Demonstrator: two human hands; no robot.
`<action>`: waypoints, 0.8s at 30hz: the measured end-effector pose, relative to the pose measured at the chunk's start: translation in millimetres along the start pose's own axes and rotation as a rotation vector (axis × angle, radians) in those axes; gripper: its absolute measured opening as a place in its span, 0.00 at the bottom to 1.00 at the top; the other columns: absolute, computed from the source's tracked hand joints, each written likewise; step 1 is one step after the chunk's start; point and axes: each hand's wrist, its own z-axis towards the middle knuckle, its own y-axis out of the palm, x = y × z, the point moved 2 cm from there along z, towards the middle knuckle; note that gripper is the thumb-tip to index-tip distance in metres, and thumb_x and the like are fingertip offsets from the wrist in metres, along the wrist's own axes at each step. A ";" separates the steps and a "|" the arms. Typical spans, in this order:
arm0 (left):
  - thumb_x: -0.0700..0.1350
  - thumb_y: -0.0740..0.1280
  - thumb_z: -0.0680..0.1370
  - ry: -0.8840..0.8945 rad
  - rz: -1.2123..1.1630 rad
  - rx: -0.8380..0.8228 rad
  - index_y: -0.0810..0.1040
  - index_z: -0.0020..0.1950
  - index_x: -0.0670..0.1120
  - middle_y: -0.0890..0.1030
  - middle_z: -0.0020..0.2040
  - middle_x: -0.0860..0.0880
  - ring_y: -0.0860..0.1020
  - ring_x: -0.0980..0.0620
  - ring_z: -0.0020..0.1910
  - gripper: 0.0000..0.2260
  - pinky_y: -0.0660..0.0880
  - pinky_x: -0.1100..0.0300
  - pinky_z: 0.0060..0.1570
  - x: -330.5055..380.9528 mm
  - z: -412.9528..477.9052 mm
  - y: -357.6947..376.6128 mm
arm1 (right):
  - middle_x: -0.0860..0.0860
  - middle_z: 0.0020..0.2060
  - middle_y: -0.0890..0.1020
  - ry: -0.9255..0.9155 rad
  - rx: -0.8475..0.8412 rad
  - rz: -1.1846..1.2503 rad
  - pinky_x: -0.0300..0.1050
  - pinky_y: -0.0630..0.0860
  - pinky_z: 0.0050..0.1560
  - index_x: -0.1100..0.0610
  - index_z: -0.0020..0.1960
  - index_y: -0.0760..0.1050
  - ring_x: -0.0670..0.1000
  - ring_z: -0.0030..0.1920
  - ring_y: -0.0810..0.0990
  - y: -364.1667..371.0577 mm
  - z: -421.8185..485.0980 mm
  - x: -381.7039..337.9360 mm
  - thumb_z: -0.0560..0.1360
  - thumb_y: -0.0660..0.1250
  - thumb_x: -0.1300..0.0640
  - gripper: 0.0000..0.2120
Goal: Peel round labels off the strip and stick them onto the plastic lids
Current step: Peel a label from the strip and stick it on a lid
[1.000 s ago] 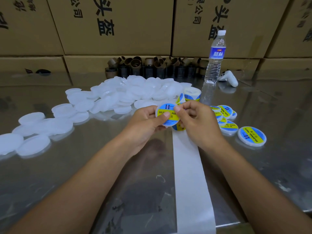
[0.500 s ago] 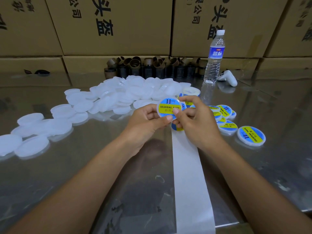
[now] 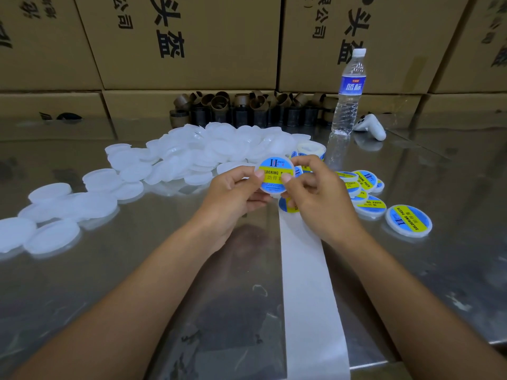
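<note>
Both hands hold one white plastic lid (image 3: 274, 174) upright above the table, its blue and yellow round label facing me. My left hand (image 3: 233, 196) grips its left edge with the thumb on the label. My right hand (image 3: 315, 193) pinches its right side, thumb pressed on the label. The white backing strip (image 3: 304, 283) runs from under my right hand to the table's near edge, with a label (image 3: 285, 205) still on it below the lid. The label roll (image 3: 311, 149) sits behind my hands. Bare white lids (image 3: 192, 157) lie heaped to the left.
Several labelled lids (image 3: 408, 220) lie to the right on the shiny metal table (image 3: 137, 270). A water bottle (image 3: 348, 91) and a white controller (image 3: 370, 127) stand at the back right. Brown cardboard cores (image 3: 247, 108) line the wall of cartons (image 3: 192, 42).
The lid has been tipped up from lying flat to facing me and raised slightly. My right thumb has slid onto the label's right side.
</note>
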 end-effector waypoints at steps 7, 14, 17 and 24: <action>0.45 0.63 0.80 0.010 0.001 0.009 0.79 0.49 0.44 0.82 0.42 0.45 0.81 0.54 0.36 0.07 0.78 0.65 0.41 1.1 -0.3 0.0 | 0.55 0.39 0.79 -0.001 -0.044 -0.025 0.45 0.75 0.42 0.51 0.60 0.69 0.50 0.34 0.77 0.6 -0.2 -1.2 0.73 0.70 0.62 0.19; 0.45 0.64 0.80 0.012 -0.016 0.008 0.79 0.49 0.46 0.82 0.41 0.47 0.81 0.55 0.35 0.06 0.79 0.64 0.42 0.6 0.9 0.2 | 0.52 0.36 0.76 -0.006 -0.047 0.055 0.45 0.74 0.38 0.41 0.52 0.69 0.53 0.34 0.76 -0.7 2.8 -2.5 0.76 0.64 0.66 0.18; 0.45 0.64 0.79 0.008 -0.005 0.005 0.79 0.53 0.45 0.83 0.44 0.47 0.81 0.55 0.37 0.07 0.79 0.64 0.42 -0.6 1.9 -0.5 | 0.53 0.36 0.76 -0.013 -0.043 0.053 0.41 0.73 0.36 0.40 0.52 0.69 0.51 0.33 0.76 -1.4 2.9 -2.5 0.76 0.63 0.66 0.19; 0.41 0.64 0.79 0.003 0.004 0.256 0.79 0.49 0.50 0.81 0.46 0.49 0.81 0.55 0.42 0.05 0.79 0.63 0.45 2.8 9.9 -21.0 | 0.49 0.37 0.77 0.138 0.333 0.087 0.39 0.72 0.39 0.47 0.60 0.72 0.46 0.36 0.76 -17.1 10.4 8.6 0.78 0.59 0.64 0.17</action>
